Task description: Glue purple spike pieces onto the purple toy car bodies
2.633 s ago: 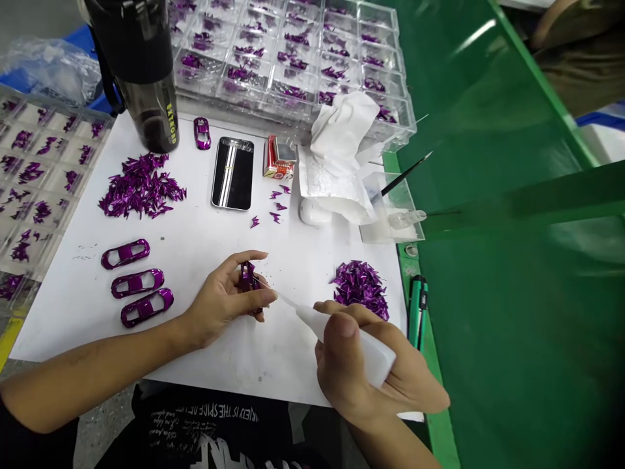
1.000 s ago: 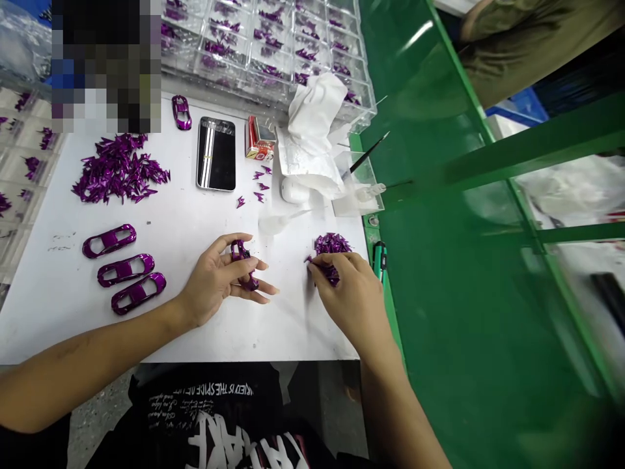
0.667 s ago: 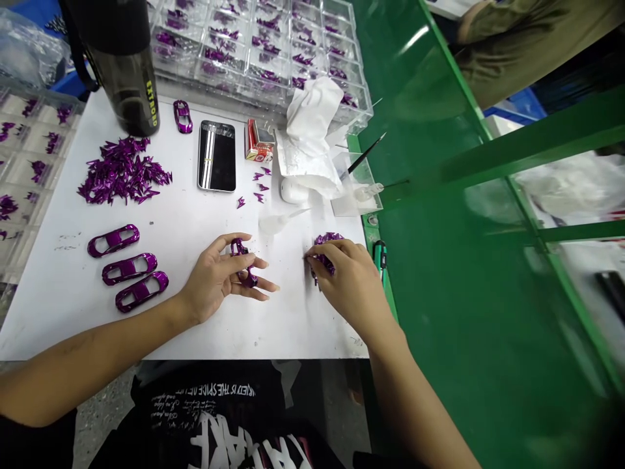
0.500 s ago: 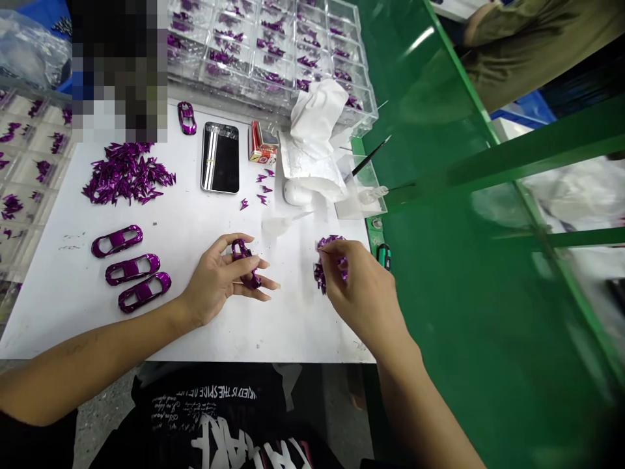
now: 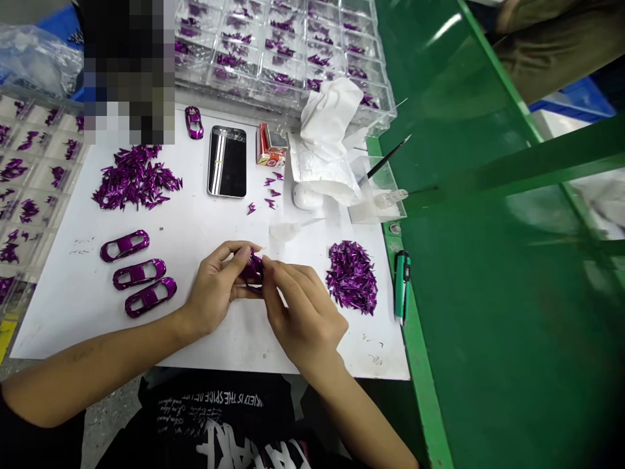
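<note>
My left hand (image 5: 215,286) is closed around a purple toy car body (image 5: 254,267), held above the white sheet. At its right side, my right hand (image 5: 303,306) pinches with thumb and forefinger against the car body; whatever sits between those fingertips is too small and hidden to make out. A pile of small pointed purple parts (image 5: 352,277) lies to the right of my right hand. Left of my left hand, three more purple car bodies (image 5: 139,273) rest on the sheet. Several loose purple parts (image 5: 272,193) lie beyond my hands.
A phone (image 5: 227,161), a small red box (image 5: 270,144) and crumpled white tissue (image 5: 329,130) stand farther back. Behind them is a clear compartment tray (image 5: 288,85). A bigger purple pile (image 5: 137,177) lies left. A green utility knife (image 5: 402,286) lies along the right edge.
My right hand has moved left from the right-hand pile to the car body in my left hand. That pile is now uncovered. The whole view has shifted slightly.
</note>
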Demonstrator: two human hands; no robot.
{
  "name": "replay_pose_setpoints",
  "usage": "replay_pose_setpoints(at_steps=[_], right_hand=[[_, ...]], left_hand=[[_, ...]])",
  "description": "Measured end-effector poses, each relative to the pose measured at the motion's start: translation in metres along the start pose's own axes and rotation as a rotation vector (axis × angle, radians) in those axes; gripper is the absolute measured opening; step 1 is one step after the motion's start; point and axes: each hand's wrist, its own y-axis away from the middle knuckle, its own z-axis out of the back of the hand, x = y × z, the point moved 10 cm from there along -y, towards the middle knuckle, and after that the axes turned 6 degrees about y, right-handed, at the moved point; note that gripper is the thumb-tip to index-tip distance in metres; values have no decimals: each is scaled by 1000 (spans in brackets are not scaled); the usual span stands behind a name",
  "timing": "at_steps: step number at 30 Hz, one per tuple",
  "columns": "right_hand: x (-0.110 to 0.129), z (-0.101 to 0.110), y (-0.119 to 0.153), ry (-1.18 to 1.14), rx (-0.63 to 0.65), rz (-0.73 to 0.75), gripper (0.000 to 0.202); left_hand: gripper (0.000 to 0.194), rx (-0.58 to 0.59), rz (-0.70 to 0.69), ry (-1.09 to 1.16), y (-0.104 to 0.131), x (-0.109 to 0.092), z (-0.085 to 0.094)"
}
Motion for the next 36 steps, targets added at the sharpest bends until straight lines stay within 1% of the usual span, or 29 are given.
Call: replay_pose_setpoints(at_steps=[4, 8, 14, 19, 21, 24, 27, 33, 36], right_hand=[[-1, -1, 4, 15, -6, 23, 56], [2, -3, 6, 21, 4, 59, 61], [8, 0, 6, 59, -48, 96, 61], [8, 0, 5, 70, -38, 95, 58], [7, 0, 4, 63, -23, 72, 52], [1, -1, 1, 2, 14, -30, 41], [-3, -2, 1, -60, 36, -112, 37], [-6, -6, 2, -105, 64, -157, 37], [-4, -9, 3, -88, 58, -165, 36]], left_hand=[[27, -8, 18, -15, 0, 1, 1], [28, -10, 24, -32, 0, 1, 1], [27, -12, 7, -35, 2, 0, 1], [27, -8, -5, -26, 2, -1, 0], [27, -5, -11, -18, 1, -1, 0], [28, -12, -7, 3, 0, 1, 2], [30, -46, 1, 26, 1, 3, 5], [31, -79, -3, 57, 1, 3, 7], [32, -83, 2, 67, 0, 3, 8]])
